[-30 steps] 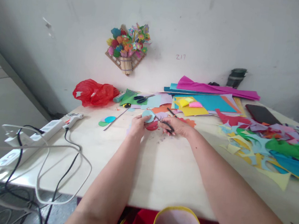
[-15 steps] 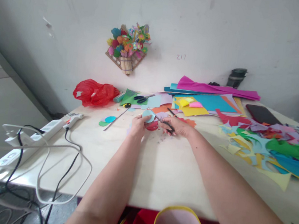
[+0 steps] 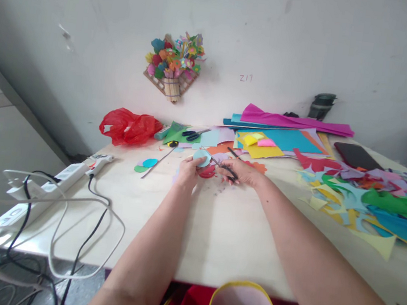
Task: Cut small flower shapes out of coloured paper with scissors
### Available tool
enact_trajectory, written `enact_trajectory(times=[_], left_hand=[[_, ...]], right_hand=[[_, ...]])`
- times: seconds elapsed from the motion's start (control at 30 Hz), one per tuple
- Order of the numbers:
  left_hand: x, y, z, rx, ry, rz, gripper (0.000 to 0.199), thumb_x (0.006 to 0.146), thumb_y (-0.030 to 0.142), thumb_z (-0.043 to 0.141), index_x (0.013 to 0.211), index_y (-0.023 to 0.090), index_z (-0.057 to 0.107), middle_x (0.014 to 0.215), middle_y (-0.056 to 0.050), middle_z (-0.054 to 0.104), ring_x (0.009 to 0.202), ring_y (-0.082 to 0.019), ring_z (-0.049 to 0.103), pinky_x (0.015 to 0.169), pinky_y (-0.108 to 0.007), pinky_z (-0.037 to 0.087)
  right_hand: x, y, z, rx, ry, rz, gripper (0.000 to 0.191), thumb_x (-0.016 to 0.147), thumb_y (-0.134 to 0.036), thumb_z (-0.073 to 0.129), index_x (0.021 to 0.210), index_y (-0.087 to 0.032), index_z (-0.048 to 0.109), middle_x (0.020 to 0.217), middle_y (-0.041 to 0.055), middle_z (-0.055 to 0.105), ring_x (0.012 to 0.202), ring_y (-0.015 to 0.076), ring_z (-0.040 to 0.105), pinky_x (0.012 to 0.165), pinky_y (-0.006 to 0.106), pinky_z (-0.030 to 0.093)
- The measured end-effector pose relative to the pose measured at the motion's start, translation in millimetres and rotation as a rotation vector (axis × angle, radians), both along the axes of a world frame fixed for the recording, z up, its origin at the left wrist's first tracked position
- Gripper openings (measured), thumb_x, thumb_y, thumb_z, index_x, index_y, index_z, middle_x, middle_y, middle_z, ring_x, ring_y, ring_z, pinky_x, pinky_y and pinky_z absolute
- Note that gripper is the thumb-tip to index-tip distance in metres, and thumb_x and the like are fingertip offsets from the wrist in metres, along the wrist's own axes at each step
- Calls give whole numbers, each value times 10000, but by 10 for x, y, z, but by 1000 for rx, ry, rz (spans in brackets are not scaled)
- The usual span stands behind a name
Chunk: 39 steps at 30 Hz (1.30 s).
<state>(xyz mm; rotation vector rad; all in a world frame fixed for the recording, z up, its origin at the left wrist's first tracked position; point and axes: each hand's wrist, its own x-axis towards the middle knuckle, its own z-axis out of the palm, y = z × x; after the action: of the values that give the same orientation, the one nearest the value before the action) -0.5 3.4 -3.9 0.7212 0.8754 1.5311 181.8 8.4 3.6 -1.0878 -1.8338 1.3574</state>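
Note:
Between the fingers of my left hand (image 3: 188, 169) is a light blue paper disc (image 3: 202, 158). My right hand (image 3: 240, 171) is closed around the dark handles of a pair of scissors (image 3: 231, 174); the blades are apart, one of them reaching to the disc's right edge. Red paper pieces (image 3: 207, 172) lie on the table just below the disc, and an orange paper flower (image 3: 259, 167) lies behind my right hand. Left of my hands, a blue paper circle (image 3: 150, 163) partly overlaps a green one (image 3: 140, 168) beside a thin paper strip.
A power strip (image 3: 67, 173) with looping cables lies at the left. Behind are a red plastic bag (image 3: 127, 127), other scissors (image 3: 193, 135) and paper sheets (image 3: 295, 140). Paper scraps (image 3: 350, 204) and a phone (image 3: 357, 156) lie right. A paper bouquet (image 3: 175, 66) hangs on the wall.

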Motion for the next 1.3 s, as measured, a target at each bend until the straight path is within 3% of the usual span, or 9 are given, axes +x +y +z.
enact_trajectory(times=[0.4, 0.6, 0.9, 1.3], left_hand=[[3, -18, 12, 22, -33, 6, 209, 587, 74, 805, 726, 135, 662, 748, -63, 737, 836, -254, 764, 866, -417, 626], [-13, -9, 20, 20, -20, 7, 252, 570, 85, 834, 768, 122, 684, 761, -72, 742, 849, -270, 769, 843, -409, 619], [0, 0, -44, 99, 116, -42, 301, 510, 205, 911, 733, 135, 722, 706, -51, 722, 680, -193, 704, 664, -301, 559], [33, -29, -36, 104, 162, -149, 356, 460, 250, 954, 693, 115, 721, 682, -53, 712, 601, -149, 649, 647, -290, 522]], right_hand=[[-8, 9, 21, 3, 14, 11, 258, 760, -345, 775, 692, -181, 587, 503, -36, 604, 364, 78, 507, 310, 180, 254], [41, -15, 12, 21, 31, -55, 297, 776, -361, 772, 676, -193, 548, 560, -20, 638, 411, 88, 547, 319, 175, 318], [-9, -39, 74, -7, 297, -256, 361, 655, -256, 869, 883, -178, 601, 644, -13, 666, 546, 116, 620, 427, 184, 395], [-150, -127, 154, -7, 424, -279, 429, 545, -264, 880, 859, -191, 596, 614, -64, 605, 523, 97, 569, 485, 205, 427]])
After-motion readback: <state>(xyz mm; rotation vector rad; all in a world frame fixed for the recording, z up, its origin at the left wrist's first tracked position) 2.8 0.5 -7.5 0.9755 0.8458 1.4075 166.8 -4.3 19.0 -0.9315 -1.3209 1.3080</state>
